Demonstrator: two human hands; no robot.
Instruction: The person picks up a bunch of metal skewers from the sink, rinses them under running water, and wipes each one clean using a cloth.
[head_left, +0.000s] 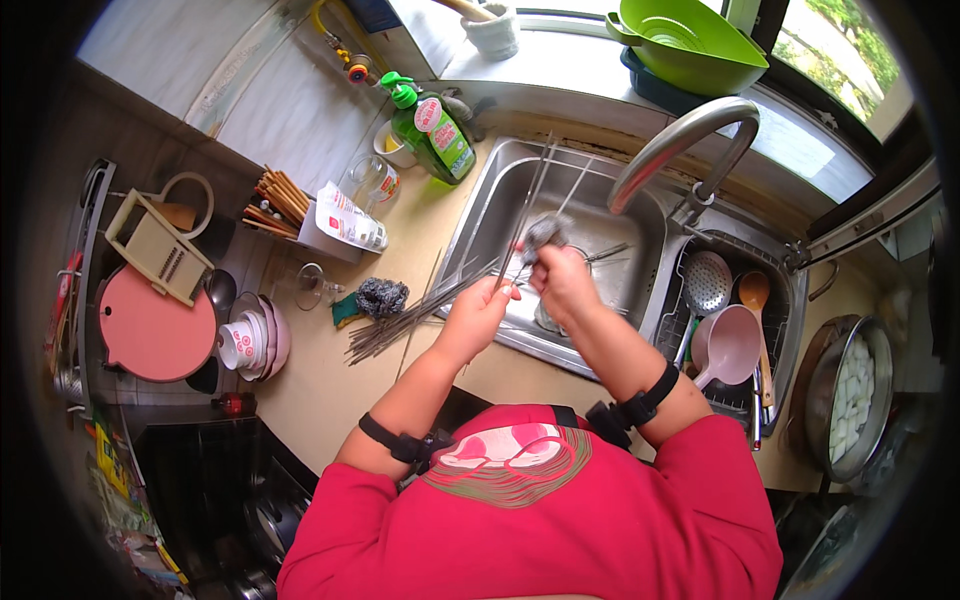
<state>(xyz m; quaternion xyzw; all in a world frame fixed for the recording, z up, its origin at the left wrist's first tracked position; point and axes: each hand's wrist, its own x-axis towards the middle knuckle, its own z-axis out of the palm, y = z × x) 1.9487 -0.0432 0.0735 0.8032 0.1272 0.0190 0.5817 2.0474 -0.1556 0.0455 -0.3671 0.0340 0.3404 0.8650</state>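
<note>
My left hand (474, 319) grips a few thin metal skewers (531, 196) that point up and away over the steel sink basin (480, 202). In my right hand (566, 281) is a grey scouring pad (547, 231), blurred, right beside those skewers. A bundle of dark metal skewers (409, 315) lies across the counter and the sink's left rim, partly behind my left hand. More thin skewers (609, 253) rest in the basin near the drain. To the left of the bundle sits a dark steel-wool scrubber (381, 298) against a green and yellow sponge (346, 310).
A curved faucet (675, 142) arches over the sink. At the right, a drainer basin holds a pink ladle cup (726, 341) and spoons. A green soap bottle (439, 135), glass jar (369, 180), glass (309, 285) and chopstick holder (330, 236) stand left. A pot (851, 397) sits far right.
</note>
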